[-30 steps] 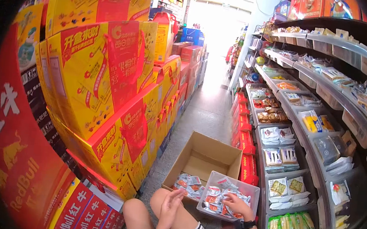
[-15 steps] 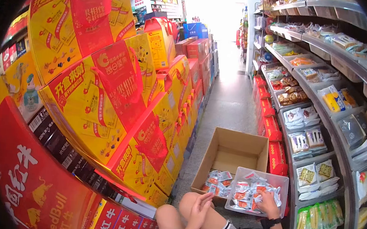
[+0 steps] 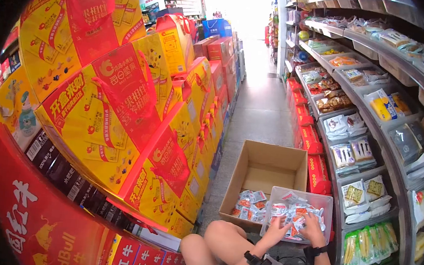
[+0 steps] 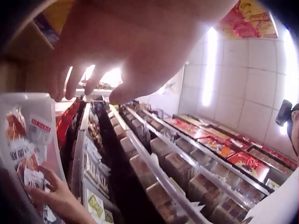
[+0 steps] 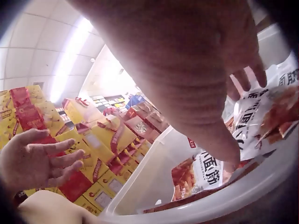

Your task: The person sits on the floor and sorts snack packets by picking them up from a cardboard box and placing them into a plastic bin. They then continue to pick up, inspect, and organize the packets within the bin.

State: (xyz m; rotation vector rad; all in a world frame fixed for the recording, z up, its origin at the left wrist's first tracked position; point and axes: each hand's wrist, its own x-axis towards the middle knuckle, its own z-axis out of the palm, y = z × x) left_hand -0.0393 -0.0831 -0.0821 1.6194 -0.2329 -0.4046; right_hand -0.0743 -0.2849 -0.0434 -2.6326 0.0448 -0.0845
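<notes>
A translucent plastic tub (image 3: 325,199) holds several small red-and-white snack packets (image 5: 208,171). My right hand (image 3: 313,228) is in the tub, its thumb and bent fingers spread apart on the packets; the right wrist view shows the thumb against one packet. My left hand (image 3: 276,230) is over the tub's near left side. In the left wrist view that hand (image 4: 135,46) has its fingers extended, with no packet in them; the right wrist view shows it (image 5: 42,161) with fingers apart. Beside the tub, an open cardboard box (image 3: 273,179) contains more such packets (image 3: 250,205).
Stacked yellow-and-red gift boxes (image 3: 119,99) and red cartons (image 3: 40,198) stand on the left. To the right, shelves (image 3: 339,191) carry trays of packaged bread, with red boxes (image 3: 317,174) along their foot. The aisle floor (image 3: 259,114) runs ahead between them.
My left hand has moved right, from above the knee to the tub. The right hand has gone down among the packets and stays there. The head view has shifted.
</notes>
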